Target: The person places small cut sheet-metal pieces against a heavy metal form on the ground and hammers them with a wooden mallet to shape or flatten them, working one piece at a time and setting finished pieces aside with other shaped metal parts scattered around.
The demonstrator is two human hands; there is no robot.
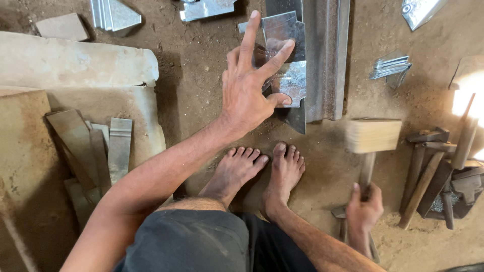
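Stretching over the dirt floor (pixel 201 80), the left hand (pixel 249 88) has its fingers spread wide, thumb and fingertips touching a bent metal sheet (pixel 285 60) that rests against a long steel rail (pixel 325 55) just right of it. The right hand (pixel 365 206) is closed around the handle of a wooden mallet (pixel 372 136), beside a pile of hammers (pixel 438 171).

From my remote seat I see both arms bare, no sleeves, watch or rings on the left hand (pixel 249 85) or right hand (pixel 364 207); dark grey, dusty shorts cover the lap, and the feet are bare, dusted with dirt
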